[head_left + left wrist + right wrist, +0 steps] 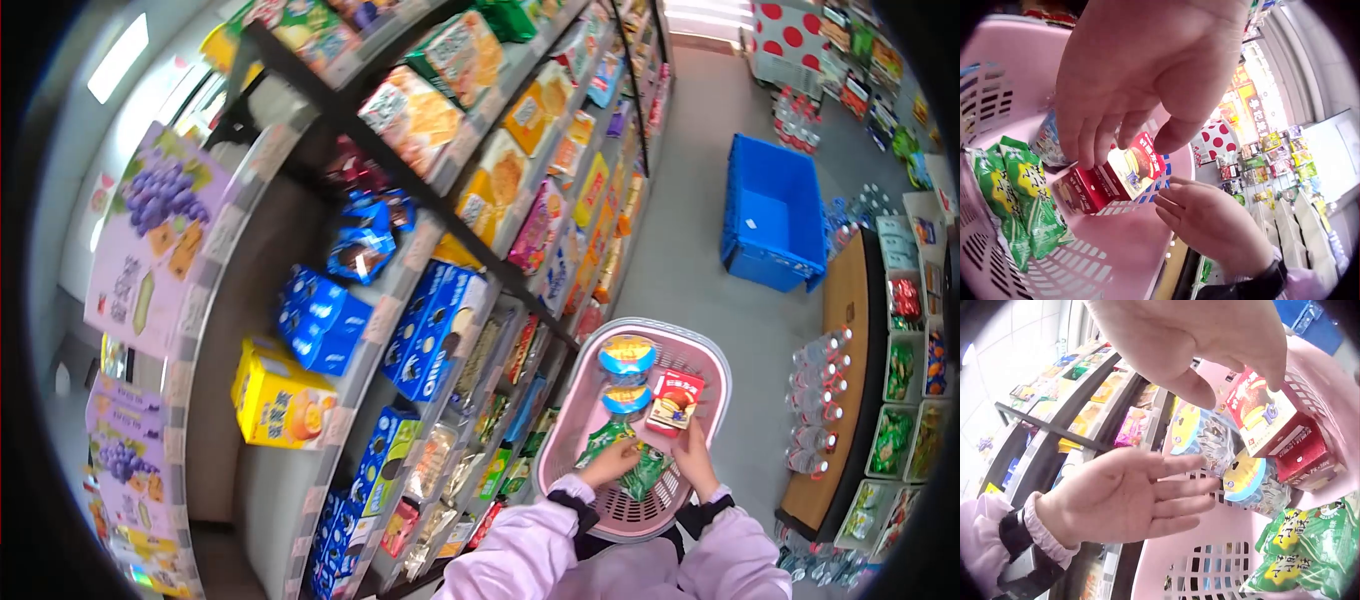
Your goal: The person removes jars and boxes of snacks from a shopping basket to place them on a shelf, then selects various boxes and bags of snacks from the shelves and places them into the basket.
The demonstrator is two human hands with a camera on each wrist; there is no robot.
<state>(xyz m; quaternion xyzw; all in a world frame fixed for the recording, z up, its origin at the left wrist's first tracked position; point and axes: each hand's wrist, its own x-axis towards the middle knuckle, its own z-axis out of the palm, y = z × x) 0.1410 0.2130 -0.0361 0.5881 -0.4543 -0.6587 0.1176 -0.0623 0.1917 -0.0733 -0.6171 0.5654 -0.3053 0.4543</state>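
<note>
A pink basket holds two red boxes, tubs with blue and yellow lids, and green snack bags. My left hand is over the green bags in the head view, its fingers extended and holding nothing; its palm faces the right wrist camera. At the basket's right side, my right hand has its fingers extended beside the upper red box; whether they touch it, I cannot tell. The left wrist view shows this right hand just right of the boxes.
Shelves of boxed snacks rise along the left. A blue crate sits on the floor ahead. On the right are a wooden ledge with several bottles and trays of packets. Grey floor lies between them.
</note>
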